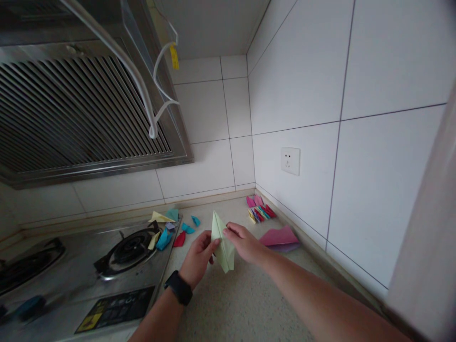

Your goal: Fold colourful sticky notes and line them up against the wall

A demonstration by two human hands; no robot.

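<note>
A pale green folded paper (223, 254), pointed at its top like a paper plane with a crease down the middle, is held up above the counter. My left hand (201, 251), with a black watch on its wrist, pinches its left edge between thumb and fingers. On the other edge, a little higher, my right hand (242, 240) grips the paper with thumb and fingertips. Just left of my hands lie a red folded paper (179, 239) and small blue folded papers (187, 228). Right of my right hand rests a pink paper (281, 236) on a purple one.
Several colourful folded papers (261, 213) line up at the back corner. To the left is a gas stove (128, 254), with yellow and blue papers (164, 239) on its edge. A range hood (89, 109) and hanging white cable (142, 90) are overhead. A tiled wall (299, 95) bounds the right.
</note>
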